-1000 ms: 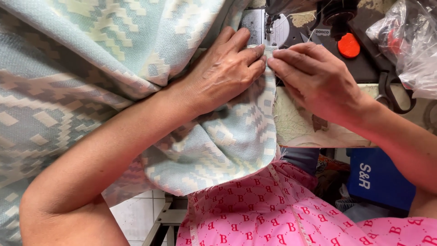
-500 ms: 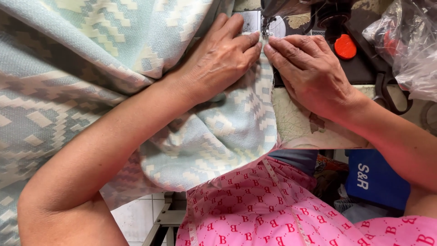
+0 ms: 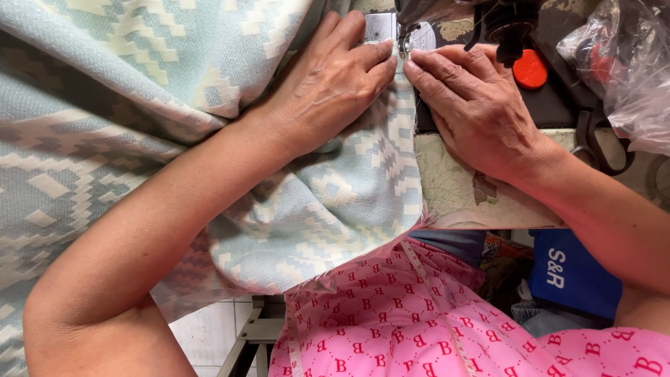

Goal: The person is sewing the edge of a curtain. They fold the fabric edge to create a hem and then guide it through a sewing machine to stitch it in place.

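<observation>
Pale blue-green patterned fabric (image 3: 328, 209) is spread over the table (image 3: 453, 188) and pressed flat beneath both hands. The left hand (image 3: 328, 84) and the right hand (image 3: 474, 105) are laid open, fingertips nearly touching at the sewing machine needle (image 3: 405, 38); nothing is gripped.

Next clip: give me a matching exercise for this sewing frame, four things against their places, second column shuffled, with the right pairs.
Things:
1. left hand
2. right hand
3. red round knob
4. scissors

Places:
A. at the right edge of the table, under a clear plastic bag
B. flat on the pale patterned fabric, left of the needle
C. on the dark machine bed, beyond the right hand
D. at the fabric's edge, right of the needle

Pairs: 1-B, 2-D, 3-C, 4-A
</observation>
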